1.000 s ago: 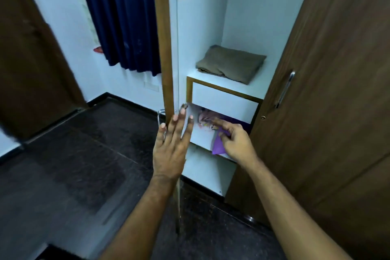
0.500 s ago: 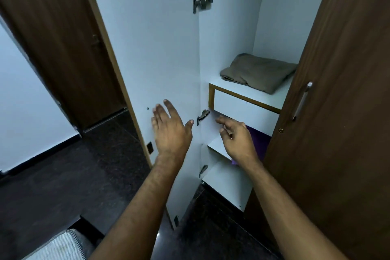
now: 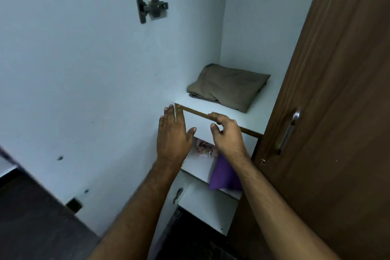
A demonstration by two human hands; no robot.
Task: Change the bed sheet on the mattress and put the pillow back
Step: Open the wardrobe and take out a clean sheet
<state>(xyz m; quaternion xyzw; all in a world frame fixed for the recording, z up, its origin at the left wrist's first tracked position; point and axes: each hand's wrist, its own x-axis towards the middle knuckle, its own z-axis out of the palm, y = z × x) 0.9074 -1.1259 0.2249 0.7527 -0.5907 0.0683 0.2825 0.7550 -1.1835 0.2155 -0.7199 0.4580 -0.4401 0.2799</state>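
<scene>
Wardrobe shelves are open in front of me, so I judge this the fetching step: picking out a fresh sheet before anything happens at the mattress, which is out of sight, as is the pillow. My left hand (image 3: 174,133) is flat, fingers straight and together, holding nothing, its fingertips at the corner of the wood-edged shelf front (image 3: 223,127). My right hand (image 3: 229,136) sits just right of it with fingers curled loosely near that wooden edge; it seems empty, though I cannot tell whether the fingertips touch the trim.

Above and beyond both hands, on top of the shelf, lies a folded olive-brown cloth (image 3: 229,86), likely the sheet to take. Below my right wrist a purple cloth (image 3: 223,175) hangs over the lower shelf lip, with a pink patterned fabric (image 3: 203,148) just under my palms.

Next, I expect both hands must rise over the shelf edge and slide under the folded bundle. Room is narrow: the white open door (image 3: 84,91) stands close on my left, the brown closed door (image 3: 337,133) and its handle (image 3: 288,131) close on my right, leaving a straight pull toward me as the free path.
</scene>
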